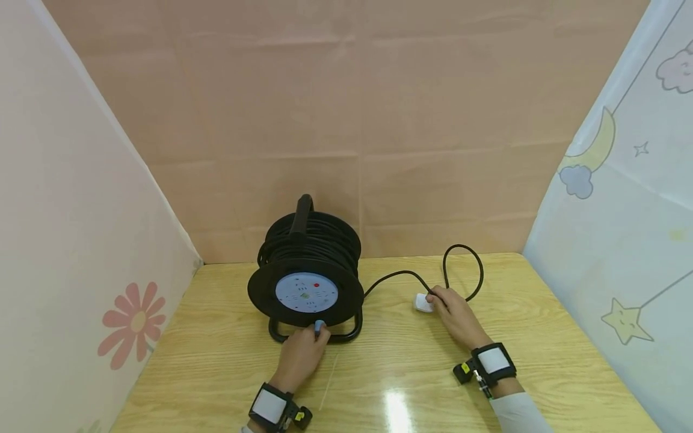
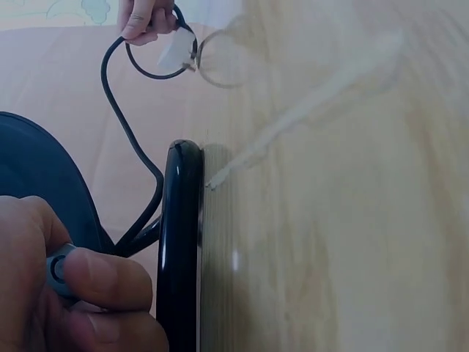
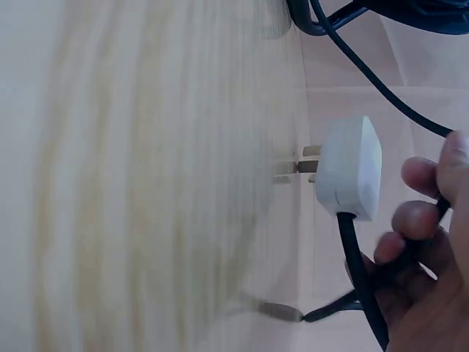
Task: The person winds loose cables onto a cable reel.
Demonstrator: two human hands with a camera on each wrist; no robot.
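Note:
A black cable reel stands on the table, with dark cord wound around its drum and a pale blue socket face toward me. My left hand grips the small blue-grey knob at the lower rim of the reel. To the right, my right hand pinches the black cord that runs out from the reel. Beside those fingers is the white plug, its prongs facing the table in the right wrist view. Beyond the hand the cord makes a loop.
The reel rests on a black tubular stand and has a carrying handle on top. A wood-grain table lies beneath everything. A brown paper backdrop stands behind, with printed white sheets at the sides.

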